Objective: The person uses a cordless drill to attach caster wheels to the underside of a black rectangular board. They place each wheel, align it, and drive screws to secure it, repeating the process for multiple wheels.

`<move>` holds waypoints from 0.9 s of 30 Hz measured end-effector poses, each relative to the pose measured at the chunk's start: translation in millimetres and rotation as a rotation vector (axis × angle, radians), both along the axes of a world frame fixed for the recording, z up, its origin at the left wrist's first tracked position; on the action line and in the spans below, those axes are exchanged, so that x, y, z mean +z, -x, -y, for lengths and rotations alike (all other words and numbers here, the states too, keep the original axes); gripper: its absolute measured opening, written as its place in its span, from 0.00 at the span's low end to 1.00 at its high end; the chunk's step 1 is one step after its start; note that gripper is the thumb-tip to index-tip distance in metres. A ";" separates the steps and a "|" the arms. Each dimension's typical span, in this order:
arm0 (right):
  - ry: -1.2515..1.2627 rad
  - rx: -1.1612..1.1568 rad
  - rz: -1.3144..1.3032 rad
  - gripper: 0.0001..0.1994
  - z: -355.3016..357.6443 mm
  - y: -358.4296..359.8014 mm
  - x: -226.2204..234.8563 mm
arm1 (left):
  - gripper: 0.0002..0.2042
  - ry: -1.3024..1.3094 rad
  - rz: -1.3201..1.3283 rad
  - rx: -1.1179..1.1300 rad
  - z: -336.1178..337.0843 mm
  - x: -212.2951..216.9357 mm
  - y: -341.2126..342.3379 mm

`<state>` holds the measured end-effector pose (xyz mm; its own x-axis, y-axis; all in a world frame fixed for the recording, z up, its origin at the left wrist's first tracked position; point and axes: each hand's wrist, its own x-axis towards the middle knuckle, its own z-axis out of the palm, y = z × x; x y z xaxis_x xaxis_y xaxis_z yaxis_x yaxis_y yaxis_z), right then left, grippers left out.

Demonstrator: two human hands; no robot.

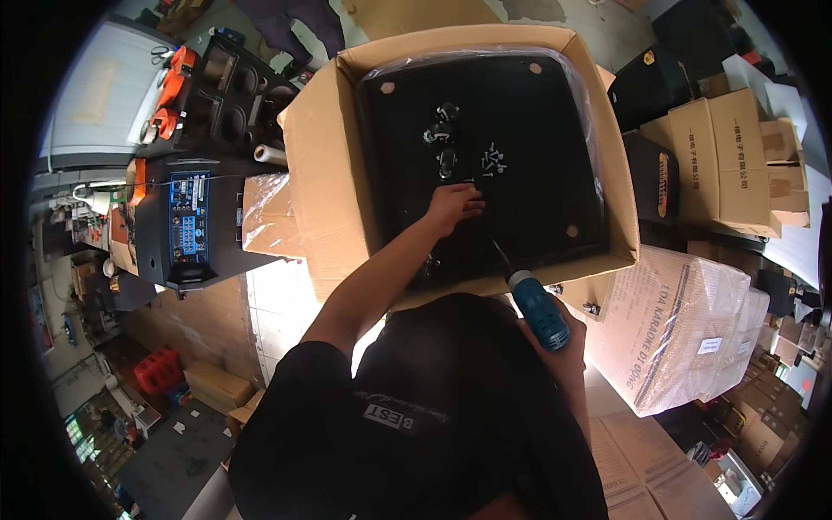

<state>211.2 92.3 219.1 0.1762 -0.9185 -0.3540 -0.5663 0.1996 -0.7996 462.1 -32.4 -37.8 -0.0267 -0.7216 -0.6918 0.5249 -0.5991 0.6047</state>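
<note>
A black panel (529, 113) lies inside an open cardboard box (459, 36) with clear plastic round its edge. My left hand (454, 208) is over the middle of the panel, fingers stretched to the right and slightly apart, beside a small pile of silver screws (492, 161). Several black caster wheels (446, 162) sit in a row just above that hand. At the box's near right edge, my right hand (568, 341) is wrapped round a teal electric screwdriver (539, 310). Its long thin bit points up and left over the panel, apart from the left hand.
On the left stand black speaker cabinets (221, 95) and a black unit with a blue-edged control panel (189, 217). A bubble-wrapped carton (676, 329) is at the right, with stacked cardboard boxes (719, 160) beyond. Another person's legs (299, 26) show at the top.
</note>
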 end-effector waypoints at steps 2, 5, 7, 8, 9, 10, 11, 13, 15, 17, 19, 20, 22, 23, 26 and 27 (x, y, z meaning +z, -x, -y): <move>-0.011 0.001 -0.001 0.25 4.4 -2.4 -2.3 | 0.22 0.010 0.098 -0.082 -8.9 -4.8 -15.2; 0.025 0.036 -0.009 0.25 16.1 -10.9 -5.4 | 0.26 0.014 0.125 -0.162 -9.8 -7.6 -33.7; -0.002 0.040 -0.028 0.26 20.2 -14.3 -2.1 | 0.29 0.021 0.050 -0.150 -2.9 6.4 -33.1; -0.017 0.043 -0.036 0.26 20.7 -15.6 -0.7 | 0.29 0.037 0.024 -0.150 1.1 8.8 -30.1; -0.020 0.050 -0.042 0.26 19.9 -16.8 -0.5 | 0.29 0.052 -0.003 -0.143 5.4 9.9 -25.6; -0.018 0.054 -0.046 0.26 19.9 -17.3 -0.8 | 0.30 0.071 -0.028 -0.139 10.1 10.9 -21.9; -0.017 0.060 -0.049 0.26 19.7 -17.3 -1.6 | 0.28 0.083 -0.012 -0.176 10.6 12.1 -19.8; 0.011 0.034 -0.029 0.26 16.4 -11.6 -9.1 | 0.26 0.100 0.022 -0.261 8.4 16.4 -18.5; -0.028 -0.019 0.014 0.26 16.0 -11.4 -7.8 | 0.24 0.243 0.306 -0.517 4.8 25.1 -38.4; -0.108 -0.046 0.033 0.24 15.1 -12.4 -7.1 | 0.23 0.347 0.510 -0.746 -18.3 32.8 -64.8; -0.116 0.020 0.056 0.24 17.1 -10.7 -12.6 | 0.23 0.437 0.646 -0.928 -45.8 41.1 -92.9; -0.103 0.084 0.075 0.24 18.7 -9.3 -17.4 | 0.24 0.452 0.691 -0.952 -60.7 46.3 -100.8; -0.105 0.174 0.102 0.25 18.9 -9.8 -22.1 | 0.28 0.477 0.763 -0.999 -98.7 57.9 -105.4; -0.112 0.195 0.114 0.25 19.0 -11.0 -22.9 | 0.27 0.445 0.882 -1.015 -112.4 65.5 -98.9; -0.133 0.240 0.151 0.25 19.3 -17.4 -23.8 | 0.26 0.400 1.140 -1.017 -132.2 84.6 -84.3; -0.137 0.252 0.149 0.25 19.0 -19.7 -24.6 | 0.25 0.422 1.150 -0.990 -135.6 78.8 -83.1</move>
